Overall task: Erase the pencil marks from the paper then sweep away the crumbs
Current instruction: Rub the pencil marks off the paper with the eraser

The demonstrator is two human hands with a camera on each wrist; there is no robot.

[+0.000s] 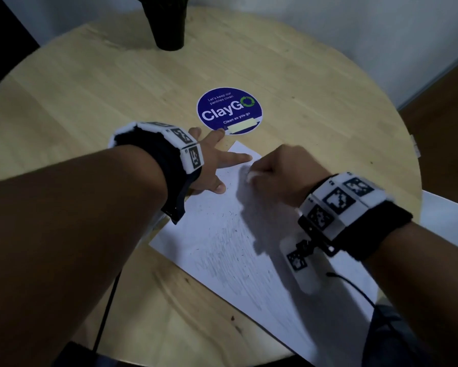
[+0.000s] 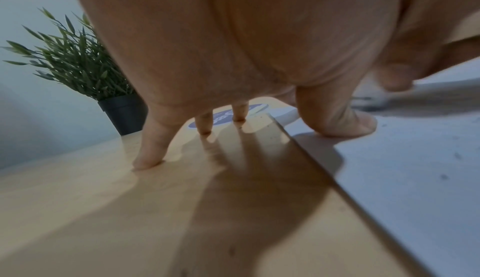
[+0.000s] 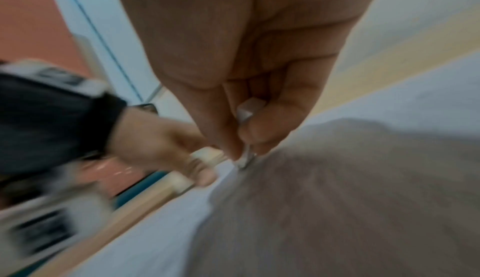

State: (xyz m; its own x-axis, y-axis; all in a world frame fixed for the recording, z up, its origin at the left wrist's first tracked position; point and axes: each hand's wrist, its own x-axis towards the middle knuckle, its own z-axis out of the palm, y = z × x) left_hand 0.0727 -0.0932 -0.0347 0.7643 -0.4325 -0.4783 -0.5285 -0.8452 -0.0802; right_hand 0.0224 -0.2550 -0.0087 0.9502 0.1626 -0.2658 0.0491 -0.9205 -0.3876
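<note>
Item: white paper sheet, lying skewed on round wooden table, grey pencil smears and dark crumbs across it.

Left hand: fingers splayed straight, thumb and 1 finger on the sheet's far corner, others on wood; judged to pin it against rubbing.

Right hand: clenched round a white eraser, tip on the sheet.

Head view alone shows the smears' extent; right wrist view shows the pinch on the eraser; left wrist view shows fingertips pressing the table.
</note>
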